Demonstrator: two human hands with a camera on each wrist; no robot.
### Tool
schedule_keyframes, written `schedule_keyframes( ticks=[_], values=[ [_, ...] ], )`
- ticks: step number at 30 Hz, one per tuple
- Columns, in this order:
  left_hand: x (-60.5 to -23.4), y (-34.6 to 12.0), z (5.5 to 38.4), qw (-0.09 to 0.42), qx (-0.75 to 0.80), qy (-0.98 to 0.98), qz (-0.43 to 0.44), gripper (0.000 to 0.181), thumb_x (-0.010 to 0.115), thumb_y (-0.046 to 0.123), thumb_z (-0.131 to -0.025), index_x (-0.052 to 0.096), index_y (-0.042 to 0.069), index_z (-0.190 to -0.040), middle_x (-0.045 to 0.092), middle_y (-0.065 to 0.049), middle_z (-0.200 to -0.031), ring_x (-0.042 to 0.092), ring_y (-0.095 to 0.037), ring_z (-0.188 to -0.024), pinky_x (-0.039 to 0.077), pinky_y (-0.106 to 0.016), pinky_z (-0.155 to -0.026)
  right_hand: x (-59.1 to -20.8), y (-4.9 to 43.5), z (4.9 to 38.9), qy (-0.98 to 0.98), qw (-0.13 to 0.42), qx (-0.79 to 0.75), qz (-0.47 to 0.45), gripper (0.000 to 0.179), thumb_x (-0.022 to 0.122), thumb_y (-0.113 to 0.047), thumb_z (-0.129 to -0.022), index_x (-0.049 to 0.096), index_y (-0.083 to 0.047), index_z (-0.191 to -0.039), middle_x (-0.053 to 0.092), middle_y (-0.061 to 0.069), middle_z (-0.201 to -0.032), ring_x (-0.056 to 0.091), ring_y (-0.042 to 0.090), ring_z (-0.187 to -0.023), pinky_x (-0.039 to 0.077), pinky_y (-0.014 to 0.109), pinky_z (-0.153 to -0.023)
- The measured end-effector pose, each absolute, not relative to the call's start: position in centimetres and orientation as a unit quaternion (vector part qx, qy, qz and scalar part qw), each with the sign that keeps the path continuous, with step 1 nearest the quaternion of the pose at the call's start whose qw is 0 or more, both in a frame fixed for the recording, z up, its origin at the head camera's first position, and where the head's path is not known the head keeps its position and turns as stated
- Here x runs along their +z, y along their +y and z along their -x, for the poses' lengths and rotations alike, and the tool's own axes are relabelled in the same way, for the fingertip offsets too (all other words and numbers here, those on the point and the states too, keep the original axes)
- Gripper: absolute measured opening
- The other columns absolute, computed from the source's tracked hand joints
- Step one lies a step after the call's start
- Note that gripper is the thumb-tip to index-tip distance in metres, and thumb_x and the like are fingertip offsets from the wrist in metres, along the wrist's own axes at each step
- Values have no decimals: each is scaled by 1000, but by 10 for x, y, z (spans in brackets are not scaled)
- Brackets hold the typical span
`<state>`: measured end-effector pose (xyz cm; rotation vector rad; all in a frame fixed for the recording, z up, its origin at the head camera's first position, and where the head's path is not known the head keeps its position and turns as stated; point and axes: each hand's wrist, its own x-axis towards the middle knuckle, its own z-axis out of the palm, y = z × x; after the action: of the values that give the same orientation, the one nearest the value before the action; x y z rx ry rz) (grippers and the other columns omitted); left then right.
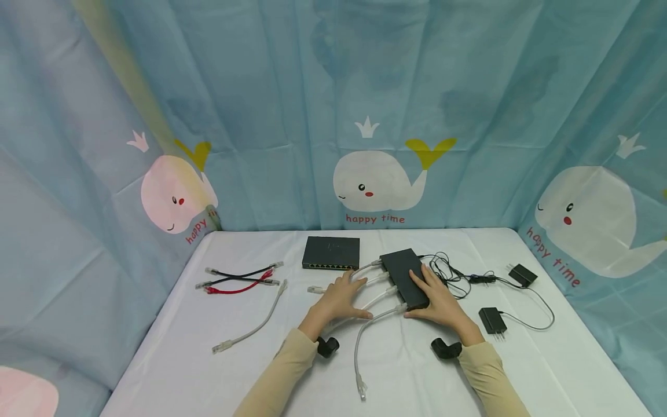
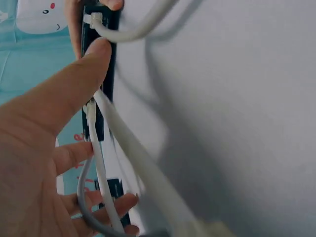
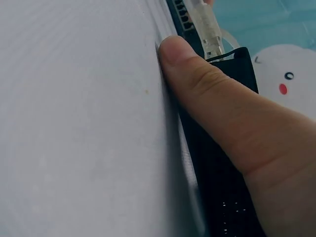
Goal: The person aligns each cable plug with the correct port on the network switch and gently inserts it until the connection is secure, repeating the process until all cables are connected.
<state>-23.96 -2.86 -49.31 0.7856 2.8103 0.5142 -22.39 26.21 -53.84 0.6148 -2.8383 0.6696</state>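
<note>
Box (image 1: 398, 275), black, flat and oblong, lies slantwise between the two hands, its ported side facing the left hand (image 1: 339, 298), with four pale cables (image 1: 356, 353) plugged in. The right hand (image 1: 440, 298) grips its near end, thumb at the edge, fingers spread over the top. The left hand, fingers wide apart, grips nothing; whether it touches a cable cannot be told. White table (image 1: 177, 370) stretches left of the left hand, past a loose cable (image 1: 267, 318). Two adapters (image 1: 492, 320) limit the right hand's outer side; beyond both hands, the table's far edge meets a curtain (image 1: 260, 145).
</note>
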Motion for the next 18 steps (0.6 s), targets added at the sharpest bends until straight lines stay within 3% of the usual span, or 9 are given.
schedule_keyframes(
  ticks=[7,14,18],
  values=[
    [-499,-34,242,73,160,945,-276,72,72,41,-78,42,20,-140,26,-19,-147,39,-37,-127,37,-52,-98,-537,264,223,-941,62,253,-213,105,77,-58,-63,32,-11,-145,11,25,-152,10,47,-137,22,67,-99],
    [-499,-34,249,33,153,945,-286,49,60,16,-88,48,18,-135,36,-18,-141,45,-33,-122,42,-46,-95,-539,265,225,-942,58,253,-211,104,76,-58,-64,30,-11,-146,9,26,-151,8,47,-137,20,68,-100],
    [-496,-34,253,15,149,945,-291,41,58,10,-90,54,17,-130,41,-17,-136,47,-32,-120,44,-43,-94,-540,267,226,-944,57,254,-201,105,75,-59,-64,29,-12,-146,8,26,-152,7,46,-138,20,67,-101]
  ],
)
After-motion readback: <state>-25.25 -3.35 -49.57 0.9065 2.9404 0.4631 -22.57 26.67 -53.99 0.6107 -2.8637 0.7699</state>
